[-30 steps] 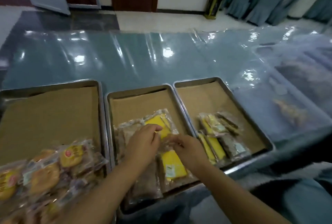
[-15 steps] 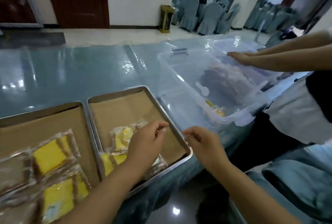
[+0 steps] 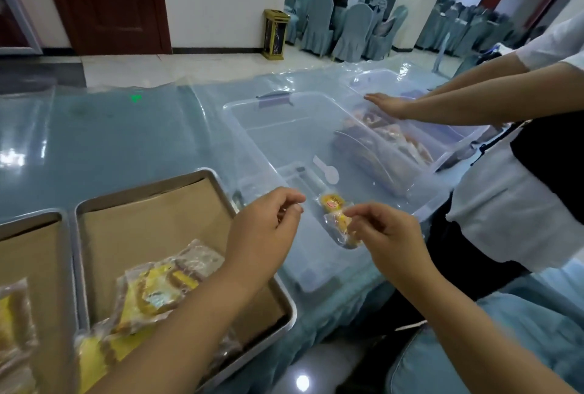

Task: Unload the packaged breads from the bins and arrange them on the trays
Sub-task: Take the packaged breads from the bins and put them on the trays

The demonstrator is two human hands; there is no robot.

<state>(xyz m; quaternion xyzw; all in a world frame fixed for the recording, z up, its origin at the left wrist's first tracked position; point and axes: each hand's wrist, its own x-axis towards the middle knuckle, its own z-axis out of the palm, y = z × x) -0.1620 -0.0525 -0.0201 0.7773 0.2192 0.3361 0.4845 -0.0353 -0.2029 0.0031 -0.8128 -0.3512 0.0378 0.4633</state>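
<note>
Banquet chairs in grey-blue covers fill the room behind a long surface [image 3: 126, 141] draped in blue cloth under clear plastic sheeting, which presumably keeps the cloth clean during the food work. Nearest me sit two shallow metal trays lined with brown paper [image 3: 151, 223], side by side so packs can be laid out in rows; the right one already holds several clear-wrapped yellow and brown cake slices [image 3: 164, 280] at its near end, its far half bare. Just right of it stands a large transparent plastic bin [image 3: 284, 128], almost emptied, with only a couple of small round yellow packaged breads [image 3: 333, 204] left at its near corner. My left hand [image 3: 265, 235] and my right hand [image 3: 385, 235] hover apart over that corner, fingers loosely curled, neither one gripping anything; I judge they are poised to pick those last packs. Beyond, a second person's hand [image 3: 387, 104] rests flat on a second clear bin of browner breads [image 3: 395, 141], perhaps steadying it.
</note>
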